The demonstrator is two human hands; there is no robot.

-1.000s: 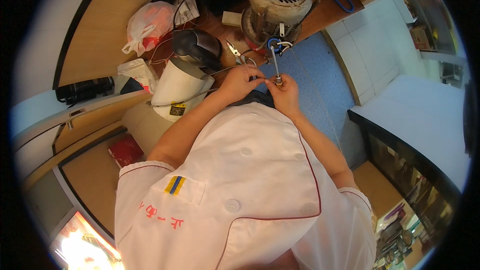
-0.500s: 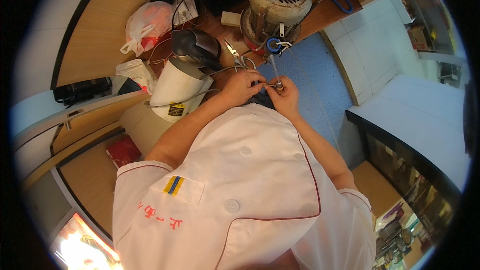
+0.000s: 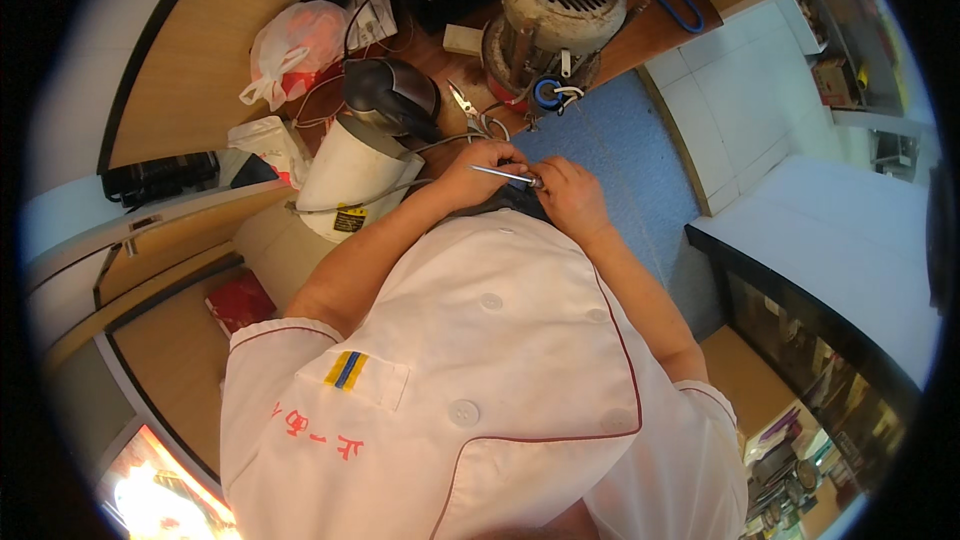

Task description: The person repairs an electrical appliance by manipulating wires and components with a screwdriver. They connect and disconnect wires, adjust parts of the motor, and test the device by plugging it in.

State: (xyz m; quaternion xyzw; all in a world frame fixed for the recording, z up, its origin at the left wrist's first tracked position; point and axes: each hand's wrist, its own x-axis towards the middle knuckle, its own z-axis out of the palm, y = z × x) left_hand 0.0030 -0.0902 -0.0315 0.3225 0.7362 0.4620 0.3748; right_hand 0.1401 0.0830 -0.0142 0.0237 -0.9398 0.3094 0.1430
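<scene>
My right hand (image 3: 577,198) is closed on a slim screwdriver (image 3: 497,174), whose pale metal shaft points left across my left fingers. Right beside it, my left hand (image 3: 480,177) has its fingers curled in a pinch; what they hold is too small and hidden to make out. Both hands meet just in front of my white jacket (image 3: 490,340), over dark cloth. Beyond them, a pair of scissors (image 3: 468,108) lies on the brown table (image 3: 640,48). A worn, rusty motor (image 3: 556,15) stands at the table's edge, with a blue ring (image 3: 547,93) and white wires by its base.
Left of my hands are a white housing (image 3: 345,180) with a cable and a black rounded device (image 3: 390,95). A plastic bag (image 3: 298,45) lies behind them. A glass-fronted cabinet (image 3: 800,330) stands at right, and blue flooring (image 3: 635,160) shows beyond my right hand.
The screwdriver's shaft has swung from pointing away toward the motor to pointing left across my left hand. My right hand has turned with it; my left hand has shifted only slightly.
</scene>
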